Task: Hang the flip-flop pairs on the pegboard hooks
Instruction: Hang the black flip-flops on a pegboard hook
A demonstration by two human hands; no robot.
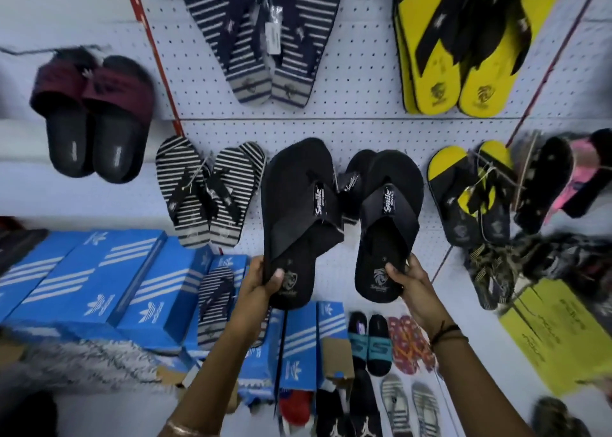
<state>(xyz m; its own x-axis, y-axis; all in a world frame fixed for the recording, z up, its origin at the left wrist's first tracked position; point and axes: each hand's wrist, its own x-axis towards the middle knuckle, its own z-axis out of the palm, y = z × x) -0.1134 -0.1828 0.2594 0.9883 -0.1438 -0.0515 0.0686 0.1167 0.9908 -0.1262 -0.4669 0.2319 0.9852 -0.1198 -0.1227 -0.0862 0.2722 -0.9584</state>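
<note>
Before the pegboard (364, 128), black flip-flops (298, 218) between striped pair (208, 191), yellow pair (470, 191)

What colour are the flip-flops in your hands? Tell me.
Solid black flip-flops, straps bearing small white-lettered labels; seen in the head view.

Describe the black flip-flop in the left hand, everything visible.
The black flip-flop is all black with a foam-like sole, wide fabric-looking straps carrying a white-lettered label, and a pale logo printed at the heel. It is held upright, toe up, before the pegboard. The left hand grips its heel, thumb on the footbed. It is beside, apparently apart from, its mate.
</note>
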